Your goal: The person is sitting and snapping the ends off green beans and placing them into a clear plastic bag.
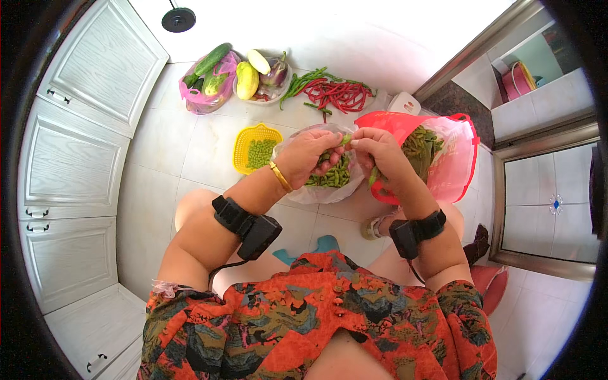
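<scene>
My left hand [311, 154] pinches one end of a green soybean pod [345, 139], with more pods tucked in its curled fingers. Fingertips of my right hand [380, 149] meet the pod's other side, and another pod [374, 175] hangs below that palm. Under both hands lies a clear plastic bag [311, 195] with many green pods [335, 176] in it. Left of the bag stands a yellow plastic basket [240, 151] holding shelled green beans [262, 153]. To the right, a red and white shopping bag [456, 164] lies open with pods on their stems [418, 147] inside.
Along the wall are a pink bag [190, 105] of cucumbers, a clear bag with an eggplant [276, 73], and green and red chili peppers [339, 95]. White cabinets [71, 166] line the left. A glass-panelled door [527, 180] stands at right. My sandalled foot [373, 228] rests on the tiles.
</scene>
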### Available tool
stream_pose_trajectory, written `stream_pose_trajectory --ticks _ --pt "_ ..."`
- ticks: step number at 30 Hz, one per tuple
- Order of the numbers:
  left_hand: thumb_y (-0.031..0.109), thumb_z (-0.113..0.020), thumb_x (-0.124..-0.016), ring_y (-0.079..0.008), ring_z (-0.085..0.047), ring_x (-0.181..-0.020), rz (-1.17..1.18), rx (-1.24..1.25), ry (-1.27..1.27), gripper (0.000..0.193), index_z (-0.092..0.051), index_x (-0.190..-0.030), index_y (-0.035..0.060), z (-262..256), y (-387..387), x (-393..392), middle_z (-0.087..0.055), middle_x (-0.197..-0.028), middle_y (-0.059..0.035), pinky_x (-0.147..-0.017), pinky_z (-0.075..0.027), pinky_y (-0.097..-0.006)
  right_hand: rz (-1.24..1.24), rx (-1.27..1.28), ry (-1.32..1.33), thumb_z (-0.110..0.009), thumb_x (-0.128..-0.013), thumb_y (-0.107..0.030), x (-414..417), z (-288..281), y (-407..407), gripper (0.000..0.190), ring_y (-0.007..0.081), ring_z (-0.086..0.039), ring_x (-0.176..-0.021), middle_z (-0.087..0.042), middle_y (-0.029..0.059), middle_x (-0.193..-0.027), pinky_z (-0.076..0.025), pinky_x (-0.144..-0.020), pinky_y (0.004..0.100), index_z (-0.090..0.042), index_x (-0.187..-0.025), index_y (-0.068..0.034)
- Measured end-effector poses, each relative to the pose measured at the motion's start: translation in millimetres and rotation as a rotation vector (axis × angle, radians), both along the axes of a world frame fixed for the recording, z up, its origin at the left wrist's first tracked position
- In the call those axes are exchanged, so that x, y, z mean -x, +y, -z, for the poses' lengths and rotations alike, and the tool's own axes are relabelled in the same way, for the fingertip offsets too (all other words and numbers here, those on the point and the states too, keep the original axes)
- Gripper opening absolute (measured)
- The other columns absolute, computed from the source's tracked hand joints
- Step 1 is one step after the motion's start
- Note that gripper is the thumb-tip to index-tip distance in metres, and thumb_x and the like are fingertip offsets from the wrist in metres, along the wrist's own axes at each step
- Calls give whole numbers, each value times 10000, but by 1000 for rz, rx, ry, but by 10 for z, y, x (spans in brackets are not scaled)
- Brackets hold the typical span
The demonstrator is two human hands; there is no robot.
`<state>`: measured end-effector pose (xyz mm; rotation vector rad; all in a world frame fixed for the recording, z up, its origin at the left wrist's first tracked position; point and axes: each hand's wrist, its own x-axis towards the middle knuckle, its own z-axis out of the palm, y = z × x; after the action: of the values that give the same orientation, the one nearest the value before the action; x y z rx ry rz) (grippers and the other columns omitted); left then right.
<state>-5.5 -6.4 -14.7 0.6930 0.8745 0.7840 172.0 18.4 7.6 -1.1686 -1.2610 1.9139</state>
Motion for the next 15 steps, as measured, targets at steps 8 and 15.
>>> stream_pose_trajectory --ticks 8,15 --pt "281 -508 -859 -60 -373 -421 42 -33 37 250 -519 -711 80 -41 1 -33 -452 -543 24 -375 -270 -186 -13 67 71 -513 -792 -81 -14 -25 -51 52 41 -394 -410 -441 -34 -517 -320 -376 185 -535 -767 -41" --pt "282 -516 -859 -54 -358 -400 46 23 12 257 -506 -699 82 -20 5 -63 -440 -526 26 -353 -259 -177 16 40 100 -488 -767 -51 -33 13 -60 72 47 -388 -403 -448 -22 -501 -316 -373 188 -550 -745 -25"
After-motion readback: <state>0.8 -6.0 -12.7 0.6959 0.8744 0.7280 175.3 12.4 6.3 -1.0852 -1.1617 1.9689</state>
